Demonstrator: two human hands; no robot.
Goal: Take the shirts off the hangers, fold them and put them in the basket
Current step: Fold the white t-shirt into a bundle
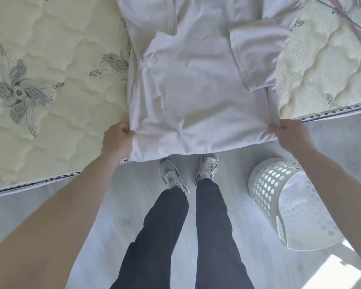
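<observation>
1. Head view, hands: my left hand [118, 138] and right hand [288, 134] are well apart, one at each lower corner of the plain white short-sleeved cotton shirt [196, 90]. Each hand has its fingers curled round its corner and pinches the cloth.
2. Head view, shirt: the shirt lies flat and stretches away from both hands across the cream quilted mattress with grey floral stitching [50, 80]. The strip of cloth between my hands hangs over the mattress edge toward me.
3. Head view, sleeve: beyond my right hand, a short sleeve is folded inward and lies on top of the shirt's body. Beyond my left hand, that side of the shirt also looks turned in, with a crease running away from my fingers.
4. Head view, basket: the white perforated plastic laundry basket [267, 184] stands on the pale grey floor [117, 205], just under my right forearm and nearer me than that hand. I cannot tell what lies inside it.
5. Head view, below the hands: between my forearms I see dark trousers [213, 226] and grey trainers [171, 176], with the toes near the hanging edge of the shirt.
</observation>
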